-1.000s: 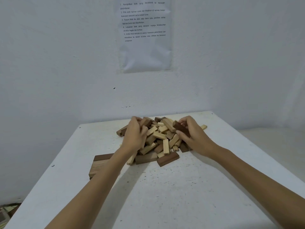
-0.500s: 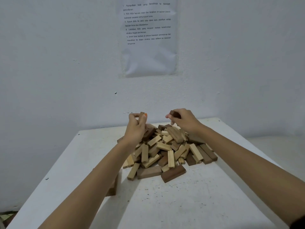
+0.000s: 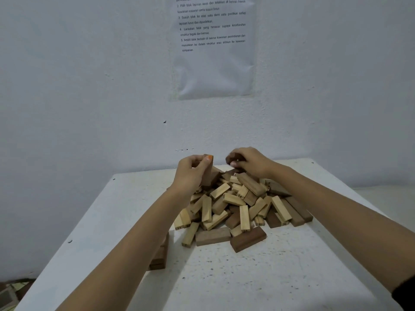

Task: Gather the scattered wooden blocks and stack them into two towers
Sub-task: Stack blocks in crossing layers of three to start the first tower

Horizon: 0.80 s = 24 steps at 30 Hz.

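Lying heaped mid-way across the white table, the wooden blocks are forming a loose pile. The left hand is pinching a brown block upright over it, and the right hand is gripping a dark block alongside.

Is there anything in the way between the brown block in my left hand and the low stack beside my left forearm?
Nothing visible on the table does. The left hand grips the brown block above the pile; the low stack lies nearer, partly hidden behind the left forearm.
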### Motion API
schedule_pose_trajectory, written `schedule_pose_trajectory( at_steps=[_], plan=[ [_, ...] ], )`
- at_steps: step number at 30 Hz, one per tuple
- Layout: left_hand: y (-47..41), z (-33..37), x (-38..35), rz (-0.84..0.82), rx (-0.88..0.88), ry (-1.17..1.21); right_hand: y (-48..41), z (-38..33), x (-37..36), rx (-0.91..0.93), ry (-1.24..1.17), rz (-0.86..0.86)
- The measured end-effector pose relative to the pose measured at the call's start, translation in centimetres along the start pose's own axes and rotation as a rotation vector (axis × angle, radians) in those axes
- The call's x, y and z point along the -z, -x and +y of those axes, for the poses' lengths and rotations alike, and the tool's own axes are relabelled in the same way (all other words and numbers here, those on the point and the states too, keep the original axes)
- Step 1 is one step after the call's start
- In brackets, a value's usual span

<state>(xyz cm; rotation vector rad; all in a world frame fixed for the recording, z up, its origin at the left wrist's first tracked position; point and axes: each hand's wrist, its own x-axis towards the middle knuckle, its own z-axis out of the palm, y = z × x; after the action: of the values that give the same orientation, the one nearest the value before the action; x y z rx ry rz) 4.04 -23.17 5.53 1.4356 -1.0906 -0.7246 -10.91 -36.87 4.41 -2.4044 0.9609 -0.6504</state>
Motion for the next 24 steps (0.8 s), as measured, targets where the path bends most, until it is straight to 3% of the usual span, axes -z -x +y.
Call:
schedule_pose_trajectory(
  at_steps=[3, 6, 10, 24],
  plan=[
    [1.0, 0.8, 0.3, 0.005, -0.029, 0.039, 0.9, -1.9, 0.6, 0.006, -0.191, 0.227],
    [2.4, 1.6, 0.5, -0.001, -0.055, 0.074, 3.4, -4.9, 1.4, -0.01, -0.335, 0.322],
    [5.2, 1.9, 0.4, -0.048, -0.045, 0.121, 7.7, -7.2, 1.2, -0.104, -0.554, 0.261],
    [13.8, -2.0, 0.0, -0.299, 0.138, -0.058, 19.3, -6.8, -4.3, -0.289, -0.605, 0.09]
  ],
)
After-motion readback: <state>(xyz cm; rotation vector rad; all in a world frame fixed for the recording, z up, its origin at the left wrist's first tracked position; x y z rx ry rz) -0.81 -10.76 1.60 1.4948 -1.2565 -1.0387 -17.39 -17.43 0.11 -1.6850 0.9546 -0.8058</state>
